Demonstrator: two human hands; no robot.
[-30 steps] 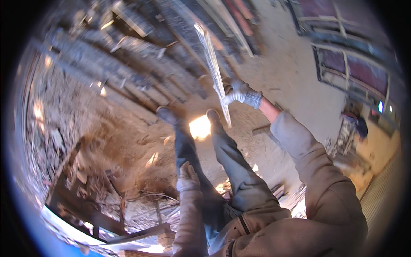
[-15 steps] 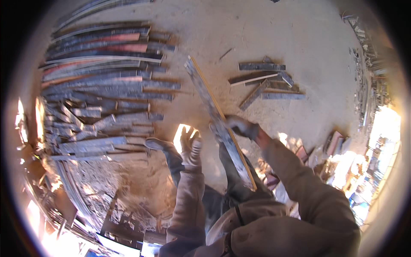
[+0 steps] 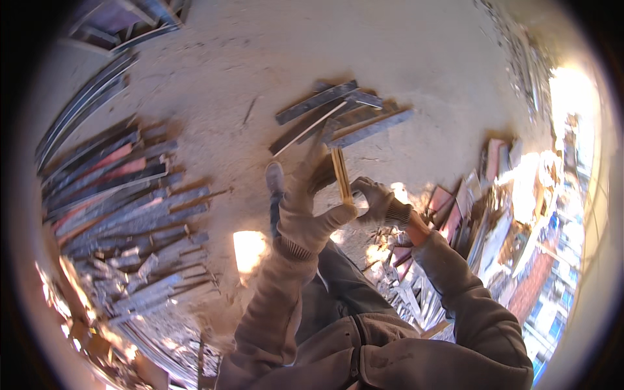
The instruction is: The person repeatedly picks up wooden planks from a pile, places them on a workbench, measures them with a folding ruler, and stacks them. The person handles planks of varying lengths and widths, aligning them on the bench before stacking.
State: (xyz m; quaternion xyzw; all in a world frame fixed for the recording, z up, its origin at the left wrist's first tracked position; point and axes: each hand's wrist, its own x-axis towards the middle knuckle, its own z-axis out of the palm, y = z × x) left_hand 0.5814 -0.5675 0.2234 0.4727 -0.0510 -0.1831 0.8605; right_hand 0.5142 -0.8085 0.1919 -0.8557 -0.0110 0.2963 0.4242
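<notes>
A wooden plank [image 3: 341, 175] is in front of my body, with its pale layered edge showing and its length strongly foreshortened. My gloved left hand [image 3: 304, 205] grips it from the left. The thumb lies by the plank's near end, and the fingers reach along its far side, partly hidden. On the right side, my gloved right hand [image 3: 376, 200] has its fingers curled against the same plank. Just beyond the hands, a small pile of dark boards [image 3: 309, 104] lies crossed on the floor.
Many long dark and reddish boards [image 3: 104, 188] lie in rows at the left. More boards and scraps [image 3: 455, 208] lean in a sunlit heap at the right. A framed panel [image 3: 123, 23] is at the far left. Dusty concrete floor [image 3: 390, 52] stretches ahead.
My body has turned right, so the board rows sit farther left. The plank has swung from lengthwise to nearly end-on. My left hand, open and apart before, has come onto it.
</notes>
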